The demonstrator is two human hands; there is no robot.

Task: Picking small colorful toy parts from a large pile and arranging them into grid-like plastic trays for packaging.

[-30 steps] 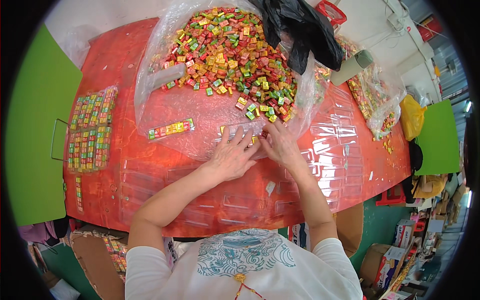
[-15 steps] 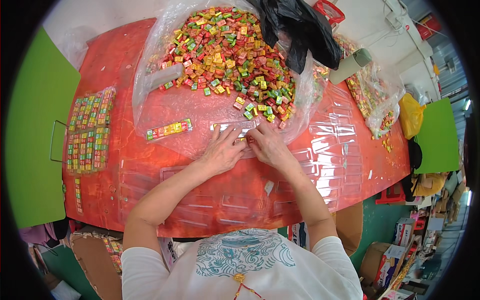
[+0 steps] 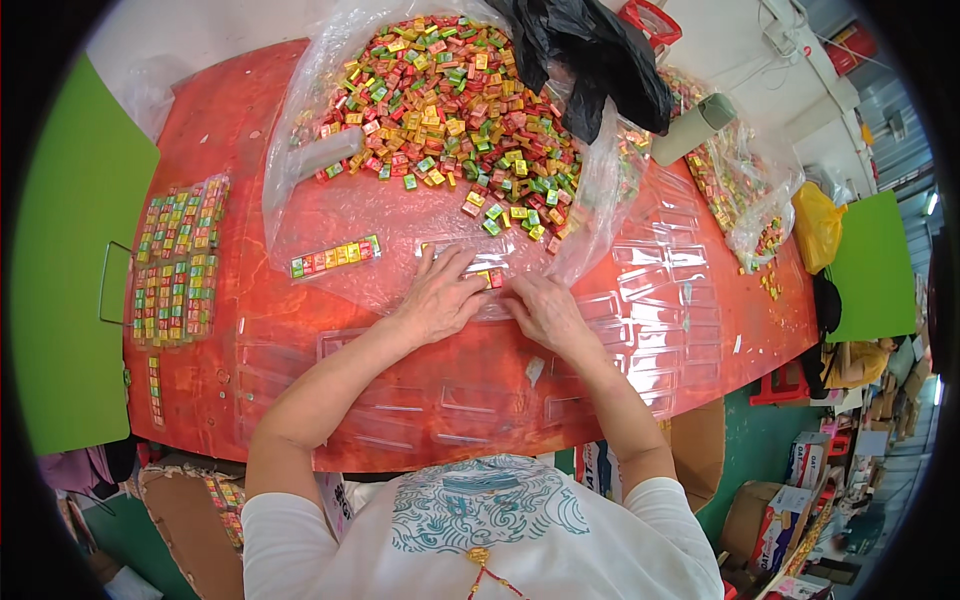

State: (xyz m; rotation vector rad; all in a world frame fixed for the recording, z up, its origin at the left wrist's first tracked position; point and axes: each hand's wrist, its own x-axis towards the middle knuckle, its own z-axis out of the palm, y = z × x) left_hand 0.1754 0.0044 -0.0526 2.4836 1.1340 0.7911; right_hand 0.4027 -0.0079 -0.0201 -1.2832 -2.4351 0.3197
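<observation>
Both hands, the left hand (image 3: 440, 300) and right hand (image 3: 545, 312), stay flat, fingers spread, on a clear tray (image 3: 470, 262) on the red surface (image 3: 250, 340), now nearer the candy heap (image 3: 450, 100), beside a filled strip (image 3: 335, 256).

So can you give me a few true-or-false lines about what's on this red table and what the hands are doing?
1. Both hands rest on a clear plastic tray. True: the left hand and right hand press on the clear tray on the red table.
2. The heap of small coloured blocks lies on clear plastic sheeting. True.
3. A black bag lies in front of the person's chest. False: the black bag sits at the far side, by the heap.
4. The filled strip of blocks is to the right of the hands. False: it lies to their left.
5. The finished rows lie near the table's left edge. True.
</observation>
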